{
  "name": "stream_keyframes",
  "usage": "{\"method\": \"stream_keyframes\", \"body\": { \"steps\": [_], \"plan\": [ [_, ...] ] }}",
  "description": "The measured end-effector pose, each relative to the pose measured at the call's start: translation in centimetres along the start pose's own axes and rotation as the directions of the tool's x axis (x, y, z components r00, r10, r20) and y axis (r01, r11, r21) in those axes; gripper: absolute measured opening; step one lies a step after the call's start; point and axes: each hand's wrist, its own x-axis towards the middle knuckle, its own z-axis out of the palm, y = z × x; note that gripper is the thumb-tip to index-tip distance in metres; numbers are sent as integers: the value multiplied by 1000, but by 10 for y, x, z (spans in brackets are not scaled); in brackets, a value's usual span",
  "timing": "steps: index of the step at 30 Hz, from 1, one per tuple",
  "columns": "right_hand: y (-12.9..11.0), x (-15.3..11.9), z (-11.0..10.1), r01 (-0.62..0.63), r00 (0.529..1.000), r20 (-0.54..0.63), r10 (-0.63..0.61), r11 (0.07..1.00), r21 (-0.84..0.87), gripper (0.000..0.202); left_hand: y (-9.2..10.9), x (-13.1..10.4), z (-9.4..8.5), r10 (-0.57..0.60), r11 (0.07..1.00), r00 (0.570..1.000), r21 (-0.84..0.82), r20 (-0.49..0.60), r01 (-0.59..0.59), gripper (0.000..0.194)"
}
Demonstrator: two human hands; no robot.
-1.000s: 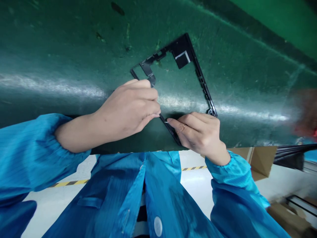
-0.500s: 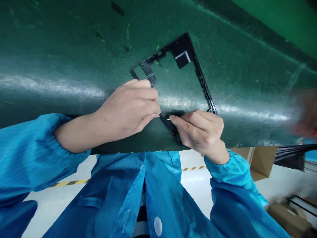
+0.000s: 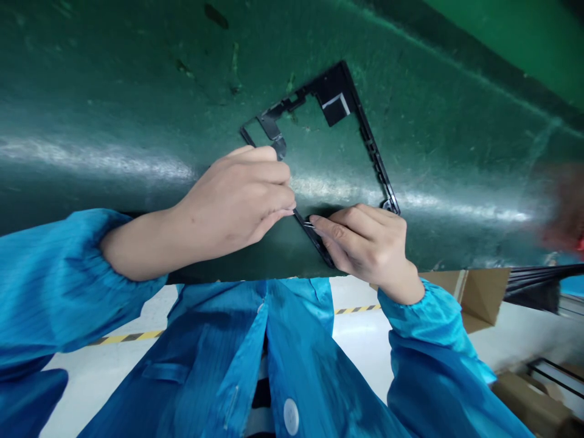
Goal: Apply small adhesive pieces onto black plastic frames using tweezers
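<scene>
A thin black frame (image 3: 335, 91) lies tilted on the green surface, its lower corner close to the near edge. My left hand (image 3: 241, 198) is closed on the frame's left side, with thumb and fingers pinched over the bar. At the lower part of that same bar, my right hand (image 3: 365, 240) pinches a small tool with two thin metal tips (image 3: 309, 225), which looks like tweezers. The tips point left and lie over the bar. Most of the tool is hidden inside my fingers. A silver-grey strip (image 3: 342, 104) shows on the frame's upper corner plate.
The green work surface (image 3: 114, 91) ends just below my hands. Beyond its near edge, an open cardboard box (image 3: 486, 298) stands at the lower right, beside black sheeting (image 3: 533, 289). Another brown box (image 3: 531, 404) sits lower on the floor.
My right hand has shifted slightly left and down, and the two metal tips now show more clearly over the bar. My left hand has barely moved.
</scene>
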Motion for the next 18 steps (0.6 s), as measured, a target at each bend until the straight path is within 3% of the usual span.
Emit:
{"method": "stream_keyframes", "body": {
  "steps": [7, 18],
  "plan": [
    [-5, 3, -1, -10, 1000, 22, 11, 998, -56, 24, 0, 0, 1, 2, 999, 1000, -53, -18, -3, 33],
    [-6, -1, 14, -17, 992, -128, 9, 998, -61, 36, -1, 0, 1, 8, 999, 1000, -53, -31, -10, 32]
  ]
}}
